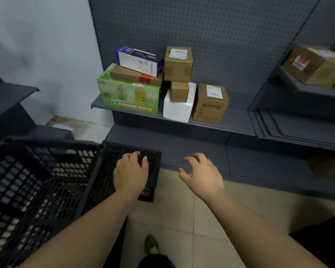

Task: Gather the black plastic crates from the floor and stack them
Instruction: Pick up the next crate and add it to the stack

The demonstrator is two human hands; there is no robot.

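Observation:
A large black plastic crate [37, 186] with perforated walls fills the lower left, open side up. Its right end wall [153, 171] sticks out over the tiled floor. My left hand [131, 172] rests on that right end wall, fingers curled on the lattice; whether it grips the wall I cannot tell. My right hand [200, 171] hovers in the air to the right of the crate, fingers spread, holding nothing. It is a short way from the crate's edge and in front of the low grey shelf base [201, 151].
A grey pegboard shelving unit [220, 45] stands ahead, its lower shelf bearing a green carton [130, 95], a white foam box [178, 107] and several brown cardboard boxes. More boxes sit on a shelf at right [313, 64]. Beige tiled floor [182, 219] lies below; my shoe [151, 246] shows.

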